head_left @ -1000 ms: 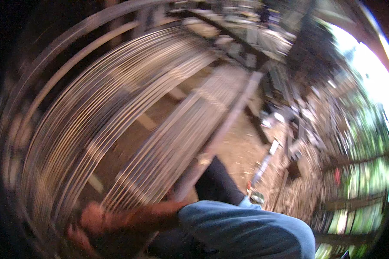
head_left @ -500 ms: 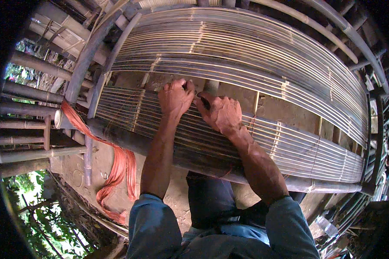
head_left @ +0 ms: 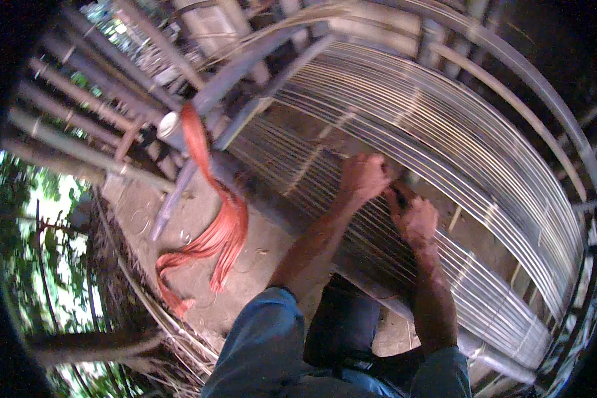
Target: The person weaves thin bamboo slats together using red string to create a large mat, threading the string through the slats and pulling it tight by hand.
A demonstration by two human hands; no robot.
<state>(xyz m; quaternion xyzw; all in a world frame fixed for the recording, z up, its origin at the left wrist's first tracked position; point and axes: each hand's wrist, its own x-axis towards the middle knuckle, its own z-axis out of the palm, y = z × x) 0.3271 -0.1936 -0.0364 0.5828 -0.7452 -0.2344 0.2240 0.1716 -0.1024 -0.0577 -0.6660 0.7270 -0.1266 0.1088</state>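
Note:
My left hand (head_left: 365, 176) and my right hand (head_left: 415, 217) are close together over a gap in a bench-like frame of thin bamboo slats (head_left: 511, 302). Both hands have their fingers curled in a pinch near the inner edge of the nearer slats. Whatever lies between the fingertips is too small and blurred to make out. To the left, a bundle of orange-red strands (head_left: 229, 212) hangs over the near bamboo pole, its loose ends trailing on the ground.
The thick near pole (head_left: 268, 199) runs between my body and the slats. A wider panel of slats (head_left: 411, 106) curves away on the far side. Bamboo rails (head_left: 86, 142) stand at the left, with bare earth (head_left: 136, 205) below and greenery (head_left: 60, 265) beyond.
My view has turned to the left, so the frame appears tilted and shifted right. Both hands stay close together, fingers still curled, over the same gap.

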